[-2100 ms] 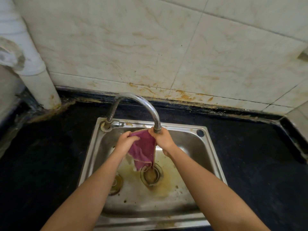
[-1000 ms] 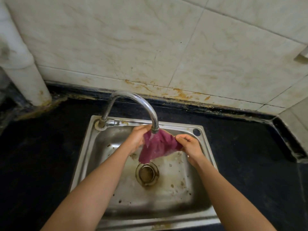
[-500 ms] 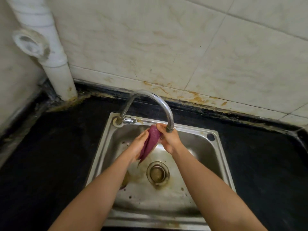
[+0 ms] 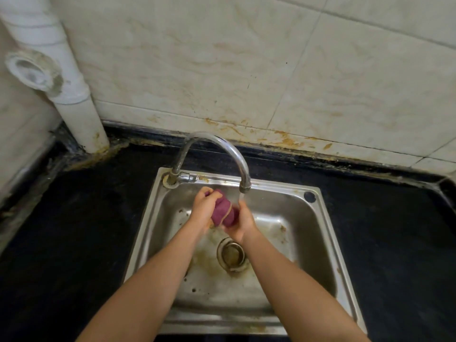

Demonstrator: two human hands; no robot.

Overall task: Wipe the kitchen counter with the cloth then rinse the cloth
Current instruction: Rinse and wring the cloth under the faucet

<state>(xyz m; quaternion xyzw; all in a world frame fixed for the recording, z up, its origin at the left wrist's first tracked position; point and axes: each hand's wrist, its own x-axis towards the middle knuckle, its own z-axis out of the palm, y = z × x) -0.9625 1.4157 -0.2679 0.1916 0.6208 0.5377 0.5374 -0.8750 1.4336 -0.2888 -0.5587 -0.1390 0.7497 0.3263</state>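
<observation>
The purple cloth (image 4: 223, 213) is a bunched wad gripped between the left hand (image 4: 203, 211) and right hand (image 4: 243, 223) over the sink (image 4: 276, 185); the black worktop (image 4: 74, 230) surrounds that sink.

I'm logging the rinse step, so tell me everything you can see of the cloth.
The cloth is a purple-red rag with a pale line across it, bunched into a wad. The left hand grips its left side, the right hand its right, above the sink. It sits just below the tap, left of the water stream.
</observation>
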